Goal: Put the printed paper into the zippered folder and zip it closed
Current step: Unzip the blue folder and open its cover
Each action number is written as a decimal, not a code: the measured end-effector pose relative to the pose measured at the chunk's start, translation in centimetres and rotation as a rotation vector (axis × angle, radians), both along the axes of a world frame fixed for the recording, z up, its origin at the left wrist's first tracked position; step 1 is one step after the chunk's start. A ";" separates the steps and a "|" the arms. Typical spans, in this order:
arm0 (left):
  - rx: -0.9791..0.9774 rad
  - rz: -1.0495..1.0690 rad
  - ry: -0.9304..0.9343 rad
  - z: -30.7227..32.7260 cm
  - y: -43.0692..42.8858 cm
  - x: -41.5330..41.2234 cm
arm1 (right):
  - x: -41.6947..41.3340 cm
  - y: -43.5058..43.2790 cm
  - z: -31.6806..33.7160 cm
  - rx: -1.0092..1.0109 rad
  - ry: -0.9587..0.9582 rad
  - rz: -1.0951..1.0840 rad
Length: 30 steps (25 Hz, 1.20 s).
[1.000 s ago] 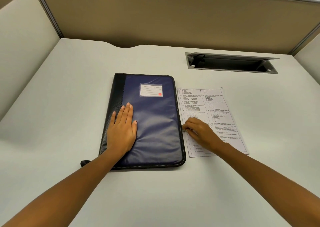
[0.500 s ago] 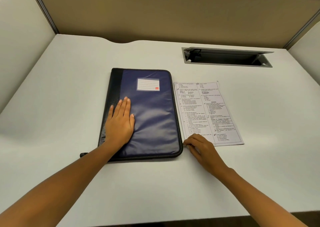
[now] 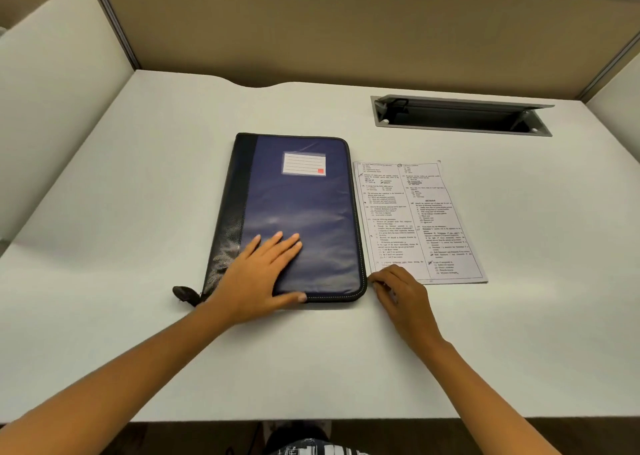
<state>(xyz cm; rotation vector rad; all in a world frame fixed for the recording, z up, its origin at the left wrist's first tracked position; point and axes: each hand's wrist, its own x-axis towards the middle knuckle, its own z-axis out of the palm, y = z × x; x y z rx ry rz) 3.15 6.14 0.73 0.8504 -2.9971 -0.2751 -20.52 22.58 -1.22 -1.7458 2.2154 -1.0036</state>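
Observation:
A dark blue zippered folder (image 3: pixel 304 212) with a black spine and a white label lies closed on the white desk (image 3: pixel 138 212). A black tab (image 3: pixel 183 294) sticks out at its near left corner. My left hand (image 3: pixel 263 276) lies flat on the folder's near left part, fingers straight, thumb along the near edge. The printed paper (image 3: pixel 415 219) lies flat just right of the folder. My right hand (image 3: pixel 398 293) sits at the folder's near right corner, by the paper's near left corner, fingers curled. Whether it holds anything is hidden.
A recessed cable tray (image 3: pixel 460 118) with a raised lid is set into the desk at the back right. Beige partition walls (image 3: pixel 311 31) close the desk at the back and both sides. The desk's near edge (image 3: pixel 311 420) runs below my forearms.
My left hand slid toward the folder's near edge and turned rightward. My right hand came off the paper to the folder's near right corner.

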 end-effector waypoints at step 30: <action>-0.101 0.085 0.291 -0.4 4.9 -0.4 | 9.4 0.3 0.7 -0.046 -0.116 -0.012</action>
